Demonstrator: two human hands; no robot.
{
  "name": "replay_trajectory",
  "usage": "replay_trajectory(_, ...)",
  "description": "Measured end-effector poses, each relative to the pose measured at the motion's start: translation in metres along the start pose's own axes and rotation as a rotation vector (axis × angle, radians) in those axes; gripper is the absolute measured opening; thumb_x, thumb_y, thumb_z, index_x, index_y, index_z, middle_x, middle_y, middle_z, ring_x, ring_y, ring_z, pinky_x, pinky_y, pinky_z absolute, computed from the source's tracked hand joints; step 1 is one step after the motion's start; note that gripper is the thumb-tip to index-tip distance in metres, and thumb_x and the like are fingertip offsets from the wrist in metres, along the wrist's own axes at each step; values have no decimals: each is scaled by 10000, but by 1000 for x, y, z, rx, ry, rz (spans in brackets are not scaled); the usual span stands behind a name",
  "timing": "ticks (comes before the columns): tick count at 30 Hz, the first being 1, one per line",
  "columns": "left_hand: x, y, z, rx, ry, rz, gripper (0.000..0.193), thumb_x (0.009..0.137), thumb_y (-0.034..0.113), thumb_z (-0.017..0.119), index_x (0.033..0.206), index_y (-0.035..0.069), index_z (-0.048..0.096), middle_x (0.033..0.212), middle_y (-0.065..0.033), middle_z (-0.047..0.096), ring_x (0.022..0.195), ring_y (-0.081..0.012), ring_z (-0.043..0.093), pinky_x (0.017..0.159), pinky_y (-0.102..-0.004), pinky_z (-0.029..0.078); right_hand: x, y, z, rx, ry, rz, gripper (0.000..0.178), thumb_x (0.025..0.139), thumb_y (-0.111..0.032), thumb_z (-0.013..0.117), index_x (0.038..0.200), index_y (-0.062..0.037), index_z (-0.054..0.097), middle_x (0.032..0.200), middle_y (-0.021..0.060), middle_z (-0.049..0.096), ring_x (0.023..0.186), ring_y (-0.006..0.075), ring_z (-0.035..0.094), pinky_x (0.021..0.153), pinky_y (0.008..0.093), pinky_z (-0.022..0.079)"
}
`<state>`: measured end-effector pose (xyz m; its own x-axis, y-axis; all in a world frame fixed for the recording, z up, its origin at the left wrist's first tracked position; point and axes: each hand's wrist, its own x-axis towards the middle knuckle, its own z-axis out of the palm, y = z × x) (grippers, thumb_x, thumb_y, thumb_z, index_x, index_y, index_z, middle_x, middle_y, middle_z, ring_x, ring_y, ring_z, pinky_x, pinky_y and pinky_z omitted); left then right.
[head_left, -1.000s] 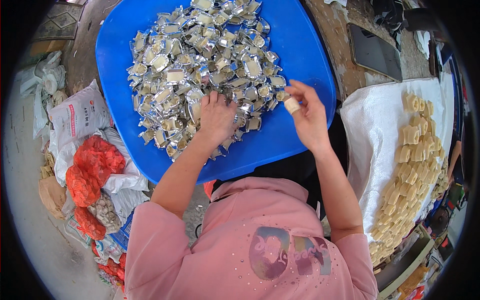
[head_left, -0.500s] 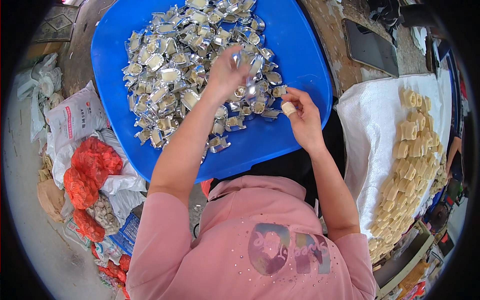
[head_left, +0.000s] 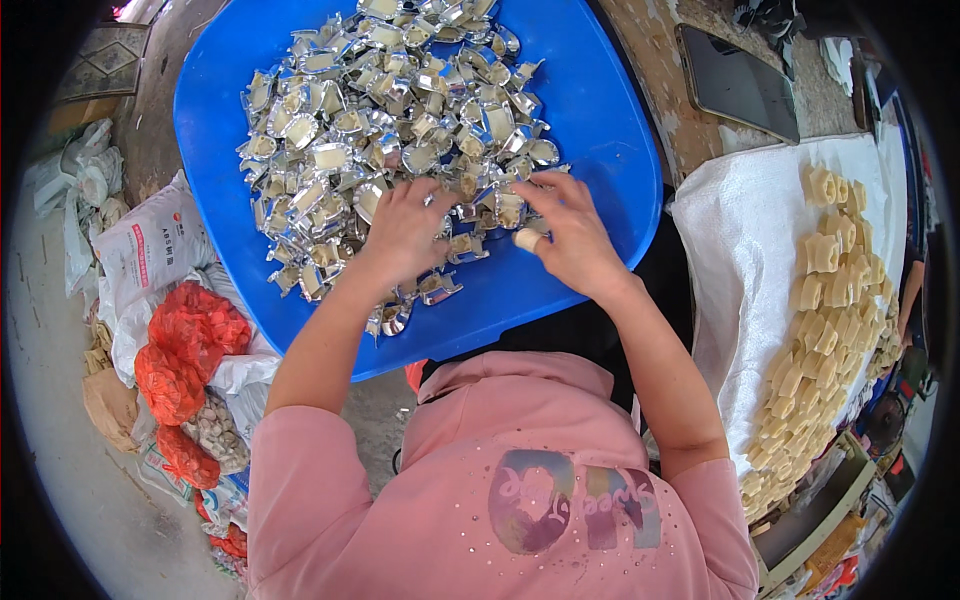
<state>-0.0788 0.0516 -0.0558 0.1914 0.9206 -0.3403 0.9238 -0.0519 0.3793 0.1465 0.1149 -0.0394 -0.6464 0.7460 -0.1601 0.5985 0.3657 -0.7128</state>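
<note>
A heap of small, shiny silver plastic parts with cream-coloured faces (head_left: 330, 157) lies in a big blue tub (head_left: 590, 110). My left hand (head_left: 402, 232) is over the near edge of the heap, its thumb and fingers apart, slightly blurred, with nothing visibly held. To the right, my right hand (head_left: 578, 238) has its index finger and thumb around one silver part (head_left: 509, 208) at the heap's edge. A pale cover (head_left: 527, 239) wraps the tip of my right thumb. My left fingertips are partly lost among the parts.
On the right, several cream-coloured curved pieces (head_left: 805, 345) cover a white woven sheet (head_left: 715, 240). A dark phone (head_left: 740, 82) lies on the worn wooden surface beyond. Red plastic bags (head_left: 200, 335) and a printed white sack (head_left: 150, 240) sit on the left.
My left hand has come back toward me from the heap's middle, and the blurred silver part by it is gone. My right hand has moved left and nearer, onto the heap's edge.
</note>
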Motion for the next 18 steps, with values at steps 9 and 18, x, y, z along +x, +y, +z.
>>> replay_trajectory(9,7,18,31,362,-40,-52,753,575,240,813,1275,175,545,1361,-126,391,1205,-345,399,961,-469,366,29,3,18,-337,-286,3,515,726,44,620,1184,-191,612,1310,145,443,1156,389,469,949,457,457)
replay_trajectory(18,17,3,36,133,250,-5,345,603,67,720,935,135,657,1033,-85,547,1012,-324,497,784,-423,497,36,30,-14,-81,95,195,425,743,17,644,1161,-41,588,1155,172,537,1045,347,564,905,418,473)
